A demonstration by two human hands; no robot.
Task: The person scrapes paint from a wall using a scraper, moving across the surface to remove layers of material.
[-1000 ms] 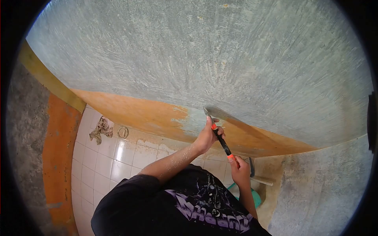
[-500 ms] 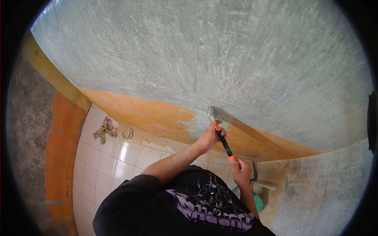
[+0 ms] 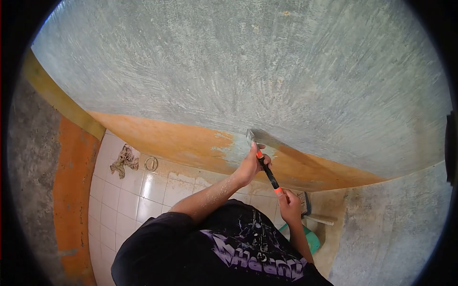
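1. Scraped wall (image 3: 286, 71) fills most of the view, grey-green, rough, streaked with scrape marks.
2. Orange paint band (image 3: 162, 136) runs along the wall's lower part; its right stretch sits under the tool, with a bare patch just left of the blade.
3. Side wall (image 3: 33, 181) on the left, grey with an orange strip; a yellowish edge separates it from the main wall.
4. White tiled floor (image 3: 124, 200) below, dusty near the wall base.
5. Person's black shirt (image 3: 219, 248) with a purple print, bottom centre.
6. Left hand (image 3: 249, 168), forearm dusty, fingers clenched around the upper part of the scraper handle, near the blade.
7. Right hand (image 3: 290, 206), fingers clenched around the lower end of the handle, just under the orange tip.
8. Scraper (image 3: 265, 167): black handle with orange accents, slanting up-left; metal blade pressed against the wall at the edge where orange paint meets the scraped surface.
9. Green bucket (image 3: 310, 240) on the floor behind the right forearm, partly hidden.
10. Brush-like tool (image 3: 305, 202) with a pale handle lies on the floor just right of the right hand; details unclear.
11. Crumpled rag (image 3: 124, 159) on the tiles near the left corner.
12. Small ring, likely a floor drain (image 3: 150, 163), just right of the rag.
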